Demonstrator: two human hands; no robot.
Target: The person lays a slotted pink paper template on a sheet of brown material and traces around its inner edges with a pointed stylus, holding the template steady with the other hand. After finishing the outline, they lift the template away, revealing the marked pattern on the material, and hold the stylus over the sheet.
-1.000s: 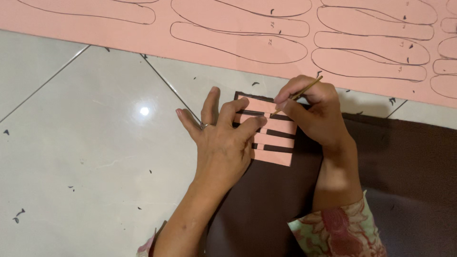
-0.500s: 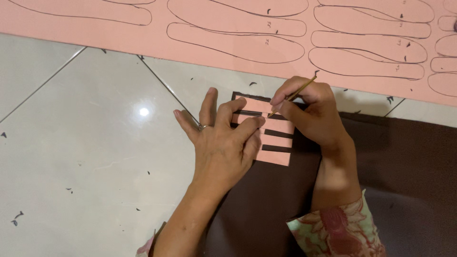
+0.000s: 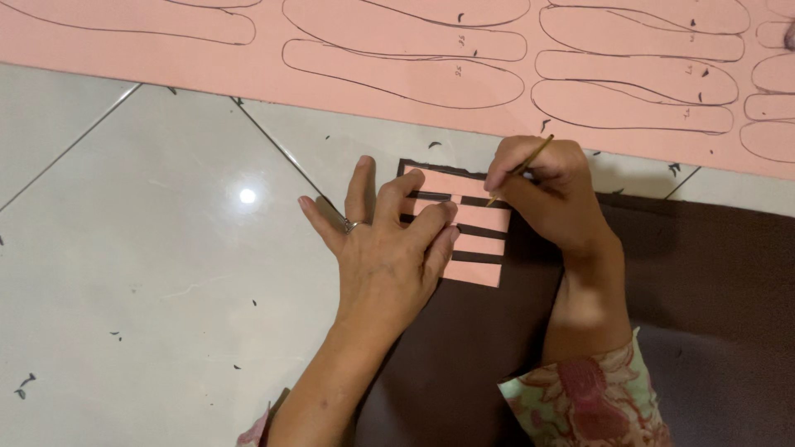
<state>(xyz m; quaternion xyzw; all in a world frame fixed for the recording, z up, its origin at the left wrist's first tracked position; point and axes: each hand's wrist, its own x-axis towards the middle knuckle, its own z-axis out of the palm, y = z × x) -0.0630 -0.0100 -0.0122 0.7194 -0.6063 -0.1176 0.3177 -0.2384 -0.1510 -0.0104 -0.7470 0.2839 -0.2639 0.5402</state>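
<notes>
My left hand (image 3: 389, 240) lies flat with fingers spread on a small pink slotted template (image 3: 479, 245), pressing it onto a dark brown sheet (image 3: 513, 356). A ring sits on one finger. My right hand (image 3: 551, 194) grips a thin pencil (image 3: 522, 168), its tip touching the template's upper slots near the top right edge. The template has several horizontal pink strips with dark gaps between them; its left part is hidden under my fingers.
A large pink sheet (image 3: 331, 58) with several drawn sole outlines lies across the top of the view. White floor tiles (image 3: 149, 273) with scattered dark scraps fill the left. A floral sleeve (image 3: 580, 406) covers my right forearm.
My right hand and the pencil tip have shifted slightly along the template's upper slots. My left hand holds the same flat press on the template.
</notes>
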